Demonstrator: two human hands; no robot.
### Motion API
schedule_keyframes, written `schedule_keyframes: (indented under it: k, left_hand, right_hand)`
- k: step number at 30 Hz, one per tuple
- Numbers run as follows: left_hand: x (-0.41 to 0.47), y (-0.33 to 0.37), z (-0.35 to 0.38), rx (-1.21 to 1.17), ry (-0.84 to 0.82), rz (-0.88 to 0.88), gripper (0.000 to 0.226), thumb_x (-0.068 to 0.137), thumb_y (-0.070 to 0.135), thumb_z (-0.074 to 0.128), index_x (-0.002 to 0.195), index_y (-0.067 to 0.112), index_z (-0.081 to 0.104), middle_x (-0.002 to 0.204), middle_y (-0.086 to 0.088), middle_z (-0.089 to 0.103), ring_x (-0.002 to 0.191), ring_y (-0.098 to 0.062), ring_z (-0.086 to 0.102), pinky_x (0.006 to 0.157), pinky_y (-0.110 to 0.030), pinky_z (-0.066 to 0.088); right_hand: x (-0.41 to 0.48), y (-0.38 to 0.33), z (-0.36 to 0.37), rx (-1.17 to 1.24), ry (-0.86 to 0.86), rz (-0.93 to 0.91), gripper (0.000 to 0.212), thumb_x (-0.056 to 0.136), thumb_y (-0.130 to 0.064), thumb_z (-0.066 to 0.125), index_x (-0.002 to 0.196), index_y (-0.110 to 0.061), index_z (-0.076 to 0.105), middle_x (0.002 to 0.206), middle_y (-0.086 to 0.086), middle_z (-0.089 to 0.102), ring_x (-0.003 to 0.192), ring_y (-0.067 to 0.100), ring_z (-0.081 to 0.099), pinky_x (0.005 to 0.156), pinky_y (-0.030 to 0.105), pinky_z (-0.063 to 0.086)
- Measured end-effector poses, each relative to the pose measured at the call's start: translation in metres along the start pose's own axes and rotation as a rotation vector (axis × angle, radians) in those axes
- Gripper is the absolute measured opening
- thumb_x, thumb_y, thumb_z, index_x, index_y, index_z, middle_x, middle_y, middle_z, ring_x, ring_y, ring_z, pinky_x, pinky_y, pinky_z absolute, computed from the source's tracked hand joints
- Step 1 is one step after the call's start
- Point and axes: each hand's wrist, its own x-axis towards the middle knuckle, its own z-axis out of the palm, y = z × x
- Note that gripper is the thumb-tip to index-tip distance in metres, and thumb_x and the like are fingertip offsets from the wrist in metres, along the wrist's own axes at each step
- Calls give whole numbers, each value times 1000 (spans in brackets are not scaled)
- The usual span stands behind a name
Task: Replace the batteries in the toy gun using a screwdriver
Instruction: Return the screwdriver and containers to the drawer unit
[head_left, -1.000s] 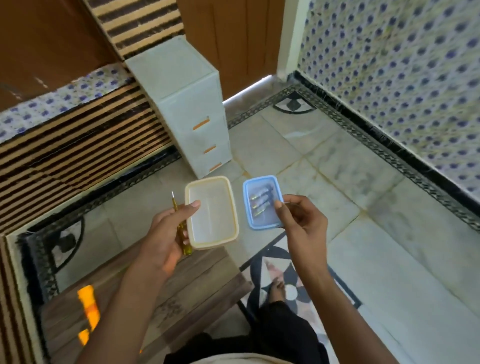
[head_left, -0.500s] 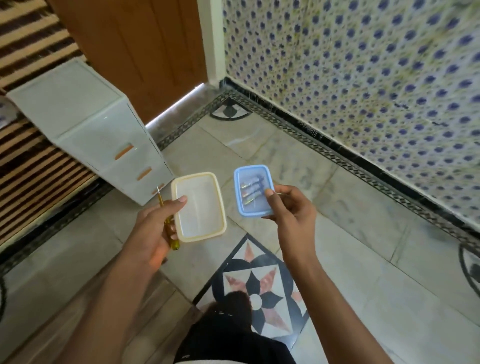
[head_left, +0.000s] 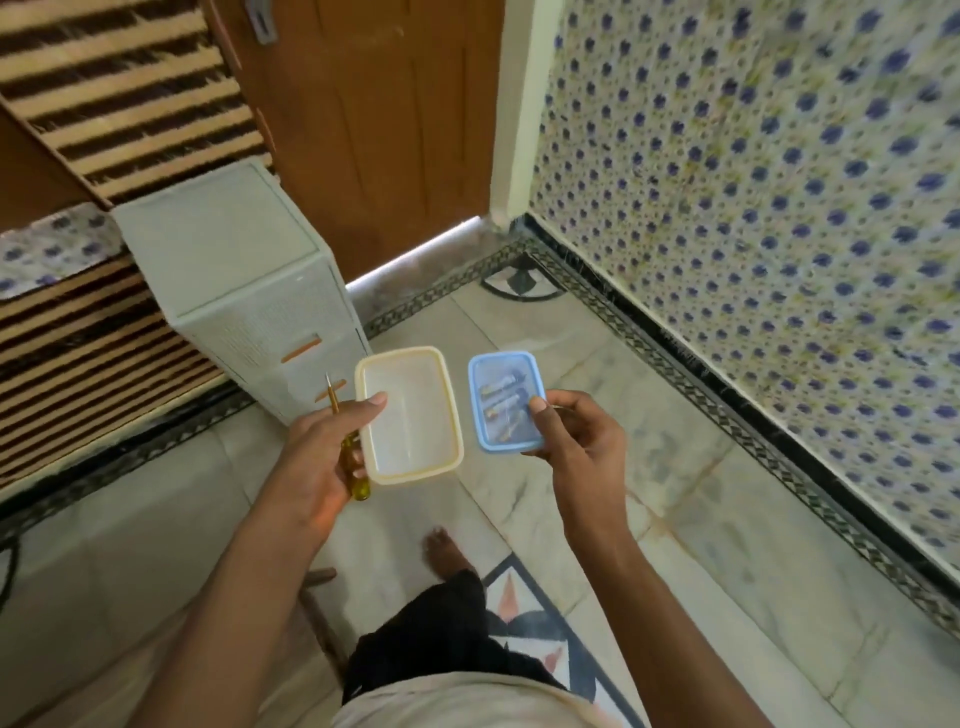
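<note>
My left hand (head_left: 317, 457) grips a cream plastic box (head_left: 409, 415) by its left rim, thumb on top, together with a yellow-handled screwdriver (head_left: 349, 452) whose metal tip points up past the fingers. My right hand (head_left: 576, 441) pinches a small blue-rimmed box (head_left: 505, 400) at its right edge. Through the clear blue lid I see several batteries (head_left: 501, 410) lying inside. Both boxes are held side by side above the floor. No toy gun is in view.
A white plastic drawer unit (head_left: 249, 291) with orange handles stands on the marble floor (head_left: 675, 493) to the left, in front of a brown door (head_left: 384, 130). A tiled wall (head_left: 779, 208) runs along the right. My foot (head_left: 444, 551) is below the boxes.
The view has swung back towards the door and drawer unit as I walk. Both hands keep the same hold on the boxes and screwdriver.
</note>
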Motion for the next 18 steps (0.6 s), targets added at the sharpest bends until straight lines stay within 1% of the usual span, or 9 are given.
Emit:
schedule_keyframes:
  k: [2,5,8,10,12,15,18]
  left_hand:
    - [23,21,-3,-26,32,18,14,93,21,74,94,9,66,58,2,49,45,-7,39,40,-18,29]
    - [53,48,-9,-32,75,38,16,94,20,74,96,6,67,54,3,49,44,-8,41,40,-18,31]
    - [84,76,-21,-32,145,59,17,94,24,75,92,9,69,57,2,48,45,-10,41,42,-20,30]
    - [105,93,-30,-56,196,71,17,93,25,76,96,9,70,61,-1,46,46,-11,41,43,-21,29]
    - [132,112,-42,-65,252,75,20,92,26,77,97,8,70,58,0,46,45,-11,41,42,-21,30]
    - [167,138,-59,-56,321,52,18,93,26,77,91,10,68,55,1,45,44,-12,40,42,-21,29]
    - [206,156,-75,-59,401,17,21,90,28,79,89,10,68,60,-5,50,47,-16,43,46,-22,30]
  right_hand:
    - [32,-6,22,-24,-52,-14,13,103,-15,65,104,-4,73,97,6,80,92,24,79,77,41,66]
    - [74,-15,54,-35,-99,-35,12,102,-15,66,105,-6,73,95,6,81,90,23,79,72,35,64]
    - [118,-19,92,-53,-157,-37,10,101,-14,68,104,-6,73,92,5,80,88,21,78,69,31,63]
    - [145,-22,119,-49,-194,-19,8,100,-14,69,104,-8,73,91,5,80,88,22,78,69,32,63]
    - [174,-21,153,-49,-262,-5,8,100,-14,68,103,-9,74,92,5,80,89,22,79,71,34,64]
    - [212,-19,200,-46,-347,13,9,101,-14,68,105,-10,75,93,3,81,90,21,79,73,35,64]
    - [250,-12,245,-74,-435,10,12,101,-16,68,110,-11,74,96,3,81,91,20,79,78,38,66]
